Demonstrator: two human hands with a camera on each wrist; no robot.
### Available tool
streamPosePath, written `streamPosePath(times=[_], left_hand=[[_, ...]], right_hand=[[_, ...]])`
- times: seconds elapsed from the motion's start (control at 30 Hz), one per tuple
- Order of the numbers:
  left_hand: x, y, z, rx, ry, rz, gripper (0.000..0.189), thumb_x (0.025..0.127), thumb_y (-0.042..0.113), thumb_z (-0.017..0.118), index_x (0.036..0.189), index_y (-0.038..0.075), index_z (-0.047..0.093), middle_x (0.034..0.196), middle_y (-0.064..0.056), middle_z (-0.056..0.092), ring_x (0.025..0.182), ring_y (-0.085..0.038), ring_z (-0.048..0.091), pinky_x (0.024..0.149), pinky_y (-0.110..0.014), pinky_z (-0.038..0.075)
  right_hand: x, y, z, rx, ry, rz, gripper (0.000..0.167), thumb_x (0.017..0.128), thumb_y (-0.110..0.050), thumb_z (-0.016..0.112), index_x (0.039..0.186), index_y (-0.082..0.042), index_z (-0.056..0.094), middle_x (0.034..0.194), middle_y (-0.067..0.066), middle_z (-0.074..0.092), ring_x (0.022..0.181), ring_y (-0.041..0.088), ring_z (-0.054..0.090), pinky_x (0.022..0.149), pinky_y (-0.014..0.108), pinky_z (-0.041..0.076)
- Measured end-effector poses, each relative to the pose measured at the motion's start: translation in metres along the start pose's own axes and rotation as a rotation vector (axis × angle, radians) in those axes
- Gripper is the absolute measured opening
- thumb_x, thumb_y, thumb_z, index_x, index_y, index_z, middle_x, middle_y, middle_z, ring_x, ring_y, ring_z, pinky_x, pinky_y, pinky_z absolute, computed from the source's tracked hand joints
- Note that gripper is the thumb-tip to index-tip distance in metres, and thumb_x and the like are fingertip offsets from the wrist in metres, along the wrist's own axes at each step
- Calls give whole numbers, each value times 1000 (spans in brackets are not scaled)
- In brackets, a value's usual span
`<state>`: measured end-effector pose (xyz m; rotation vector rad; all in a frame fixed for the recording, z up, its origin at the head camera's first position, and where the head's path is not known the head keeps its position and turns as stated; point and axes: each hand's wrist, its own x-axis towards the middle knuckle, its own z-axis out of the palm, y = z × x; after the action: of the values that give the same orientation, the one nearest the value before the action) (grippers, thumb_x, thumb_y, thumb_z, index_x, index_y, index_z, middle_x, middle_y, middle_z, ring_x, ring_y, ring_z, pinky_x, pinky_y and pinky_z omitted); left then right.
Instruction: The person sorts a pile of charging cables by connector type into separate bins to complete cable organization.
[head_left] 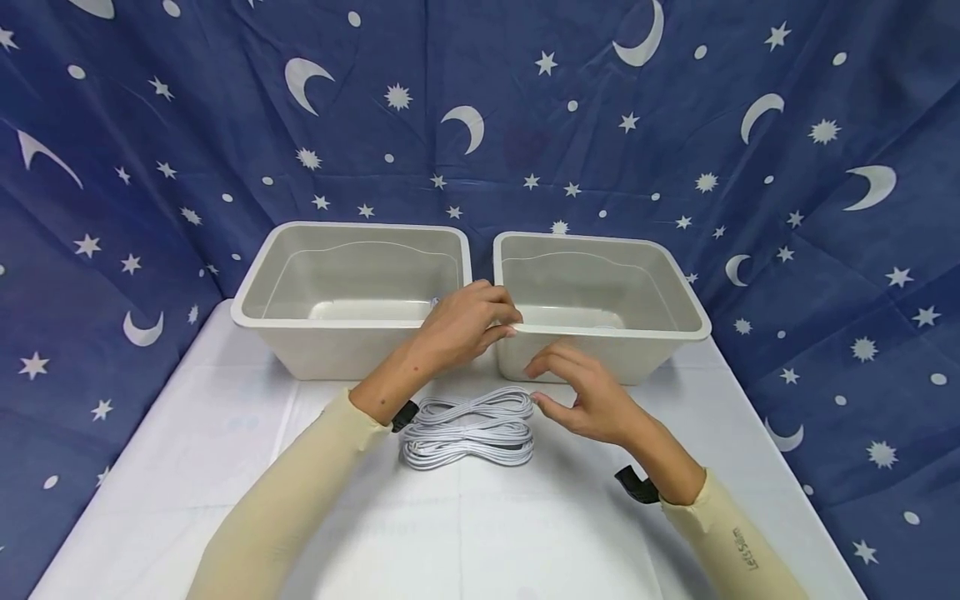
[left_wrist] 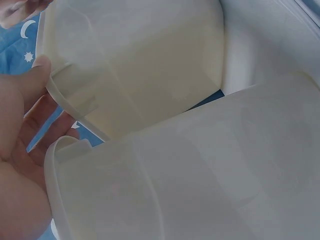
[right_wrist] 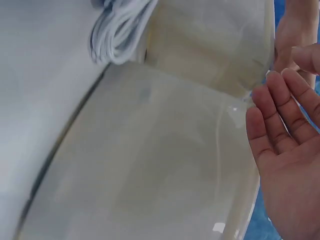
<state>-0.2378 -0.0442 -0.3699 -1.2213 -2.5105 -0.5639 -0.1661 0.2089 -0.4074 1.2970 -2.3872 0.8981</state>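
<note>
Two pale grey plastic bins stand side by side, a left bin and a right bin. My left hand is at the right bin's near left corner, its thumb on the rim and fingers bent round behind it, pinching the edge. My right hand hovers before the right bin's front wall, holding nothing, its fingers loosely extended in the right wrist view. Between my forearms lies a coiled bundle of white cable, close to the right thumb.
A white cloth covers the table. Behind and at both sides hangs a blue curtain with white moons and stars. A narrow gap separates the bins. Dark straps show at my wrists.
</note>
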Motion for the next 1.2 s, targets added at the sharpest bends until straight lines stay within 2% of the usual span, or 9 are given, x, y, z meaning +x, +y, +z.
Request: streamPosePath(times=[0.3,0.47,0.6,0.83,0.97,1.2], left_hand=[[4,0,3,0,5,11,19,101,26,74,117,18,82,114,6,70,106,-15,59,88,-30,54],[6,0,3,3,8,16,19,101,26,75,116,19,82,115,6,71,107,-15,60,88,-30,54],[6,1,2,3,6,22,20,101,27,74,117,19,82,116,6,71,108,-15,60,89,-30,54],[4,2,-2,25,-7,30,20,101,25,74,117,17,82,117,4,71,111,-17,60,92,-31,54],[2,1,-2,38,-11,28,20,101,26,74,117,18,82,116,5,71,110,-16,60,89,-31,55],[1,0,-2,26,4,39,19,101,27,73,116,18,82,116,5,70,111,-16,61,89,-31,55]], right_hand=[[1,5,25,92,-49,10,24,93,-10,77,115,-14,70,115,-6,68,108,12,66,96,31,56],[2,6,36,114,-87,18,26,92,-9,78,117,-14,70,116,-6,68,105,17,68,94,31,57],[3,6,44,115,-125,47,28,92,-7,77,118,-13,70,115,-2,69,104,20,69,94,34,58],[6,-1,59,108,-195,114,31,93,-10,77,123,-10,68,115,7,71,111,14,68,98,35,57],[8,-3,70,106,-210,100,29,93,-11,78,120,-9,68,116,6,70,110,13,67,98,33,56],[12,2,86,109,-187,56,26,92,-11,79,115,-5,70,113,6,70,107,13,66,96,32,56]])
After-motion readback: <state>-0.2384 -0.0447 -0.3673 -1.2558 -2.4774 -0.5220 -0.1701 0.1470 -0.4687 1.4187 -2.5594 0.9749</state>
